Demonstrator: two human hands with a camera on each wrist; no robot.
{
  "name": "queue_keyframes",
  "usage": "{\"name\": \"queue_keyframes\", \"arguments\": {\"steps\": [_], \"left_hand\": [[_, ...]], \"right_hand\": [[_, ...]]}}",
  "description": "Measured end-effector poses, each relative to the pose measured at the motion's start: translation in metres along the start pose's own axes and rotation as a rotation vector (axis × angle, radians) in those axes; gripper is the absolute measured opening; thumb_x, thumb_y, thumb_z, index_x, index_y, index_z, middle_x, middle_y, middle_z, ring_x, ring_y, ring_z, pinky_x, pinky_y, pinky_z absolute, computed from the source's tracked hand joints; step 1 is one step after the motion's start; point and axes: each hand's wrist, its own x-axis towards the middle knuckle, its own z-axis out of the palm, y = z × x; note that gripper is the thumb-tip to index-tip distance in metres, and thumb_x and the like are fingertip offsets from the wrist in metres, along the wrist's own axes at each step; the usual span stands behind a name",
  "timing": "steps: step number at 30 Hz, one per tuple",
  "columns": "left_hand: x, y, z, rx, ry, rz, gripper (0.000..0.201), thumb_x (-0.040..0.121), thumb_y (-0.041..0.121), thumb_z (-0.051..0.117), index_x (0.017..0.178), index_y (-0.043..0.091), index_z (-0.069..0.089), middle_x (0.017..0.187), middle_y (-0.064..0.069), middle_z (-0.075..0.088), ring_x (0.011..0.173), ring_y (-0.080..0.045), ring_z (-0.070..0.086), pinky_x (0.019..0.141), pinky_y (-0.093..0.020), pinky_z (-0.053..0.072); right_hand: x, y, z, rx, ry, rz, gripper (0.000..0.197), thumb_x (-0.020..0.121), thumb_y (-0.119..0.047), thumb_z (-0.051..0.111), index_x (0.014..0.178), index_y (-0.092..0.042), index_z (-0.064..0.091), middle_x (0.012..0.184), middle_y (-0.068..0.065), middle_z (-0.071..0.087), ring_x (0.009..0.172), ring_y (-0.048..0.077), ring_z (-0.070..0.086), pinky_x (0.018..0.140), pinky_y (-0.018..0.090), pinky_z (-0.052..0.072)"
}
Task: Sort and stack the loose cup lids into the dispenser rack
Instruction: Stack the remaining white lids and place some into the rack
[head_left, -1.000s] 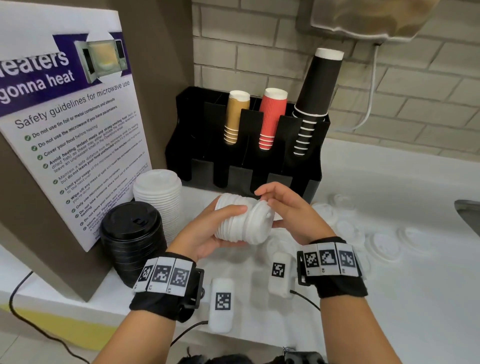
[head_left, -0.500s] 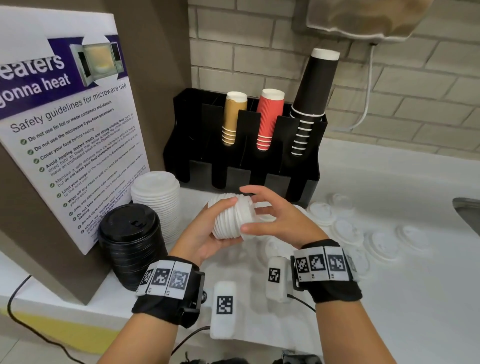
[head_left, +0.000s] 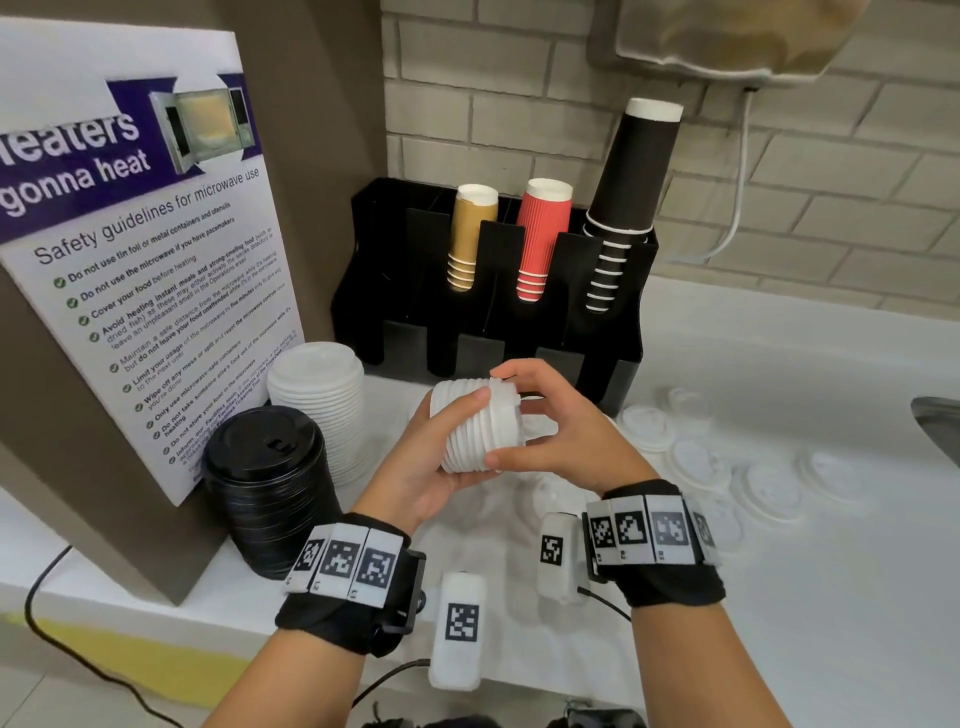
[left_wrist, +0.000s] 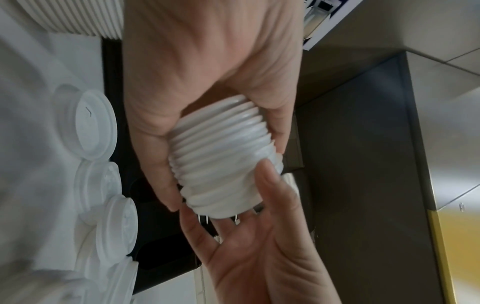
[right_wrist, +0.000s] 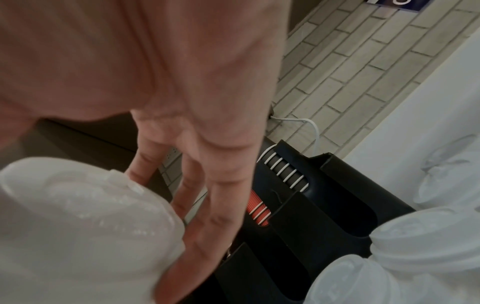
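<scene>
A short stack of small white lids (head_left: 475, 431) lies sideways in the air over the counter, in front of the black dispenser rack (head_left: 618, 332). My left hand (head_left: 431, 467) grips the stack from below and the left, with thumb and fingers wrapped around its ribs (left_wrist: 221, 160). My right hand (head_left: 561, 431) holds the stack's right end, fingers over the top and thumb underneath the end lid (right_wrist: 78, 226). Several loose white lids (head_left: 696, 462) lie flat on the counter to the right, also in the left wrist view (left_wrist: 96, 125).
A tall stack of larger white lids (head_left: 317, 395) and a stack of black lids (head_left: 270, 483) stand at the left by a microwave safety sign (head_left: 140, 260). The rack holds tan (head_left: 470, 234), red (head_left: 540, 239) and black cups (head_left: 628, 192). A sink edge (head_left: 940, 426) is at the far right.
The lid that sat tilted at the stack's right end now lies squared against the stack. My right hand has closed around that end, thumb underneath. The left hand's grip is unchanged.
</scene>
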Motion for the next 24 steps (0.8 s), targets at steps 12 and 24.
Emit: {"name": "queue_keyframes", "arguments": {"steps": [12, 24], "left_hand": [[-0.0021, 0.0044, -0.0046, -0.019, -0.013, 0.008, 0.069, 0.069, 0.035, 0.074, 0.133, 0.019, 0.053, 0.127, -0.014, 0.063, 0.113, -0.033, 0.063, 0.082, -0.046, 0.057], [-0.0018, 0.0013, 0.0012, -0.028, -0.001, 0.042, 0.071, 0.068, 0.037, 0.081, 0.132, 0.023, 0.053, 0.121, -0.012, 0.067, 0.102, -0.029, 0.07, 0.074, -0.042, 0.058]], "right_hand": [[0.0001, 0.0007, -0.0035, 0.111, 0.01, -0.005, 0.068, 0.071, -0.019, 0.084, 0.128, -0.037, 0.049, 0.125, -0.011, 0.056, 0.118, 0.009, 0.055, 0.094, 0.042, 0.053], [0.002, -0.0038, 0.0023, 0.062, 0.035, -0.049, 0.07, 0.067, -0.016, 0.087, 0.126, -0.03, 0.052, 0.124, -0.014, 0.052, 0.112, 0.001, 0.052, 0.074, 0.019, 0.054]]}}
